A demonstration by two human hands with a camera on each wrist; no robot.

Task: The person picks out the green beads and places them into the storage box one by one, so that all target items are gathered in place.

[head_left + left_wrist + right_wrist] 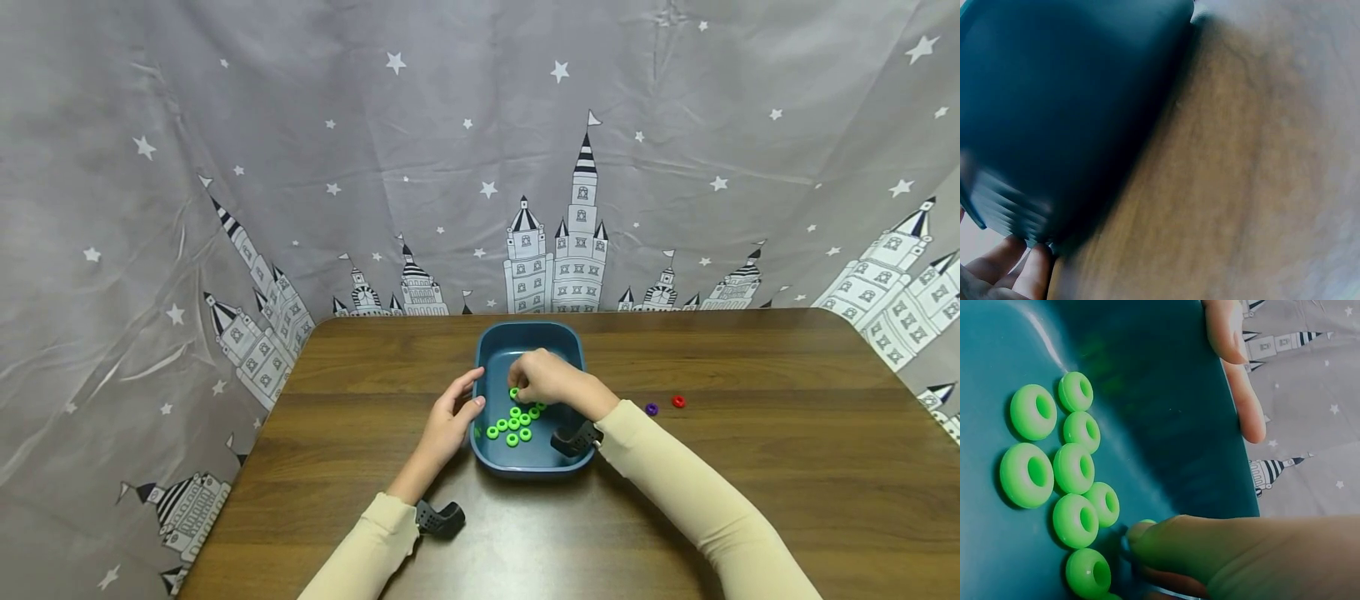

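A blue tray [528, 461] stands on the wooden table and contains several green ring-shaped beads [512, 440], [1027, 475]. Inside it, the right hand [551, 383] reaches down with bent fingers. Thumb and fingers pinch one green bead [513, 392], mostly covered by the thumb in the right wrist view. At the tray's left side is the left hand [447, 422], its thumb and fingers extended and touching the rim. Two of its fingers [1034, 272] meet the tray's outer side in the left wrist view; the other fingers are partly hidden.
Right of the tray, a purple bead [652, 409] and a red bead [678, 402] lie on the table [750, 467]. Behind the table hangs a grey curtain [420, 150] printed with castles and stars. Each wrist wears a black camera band.
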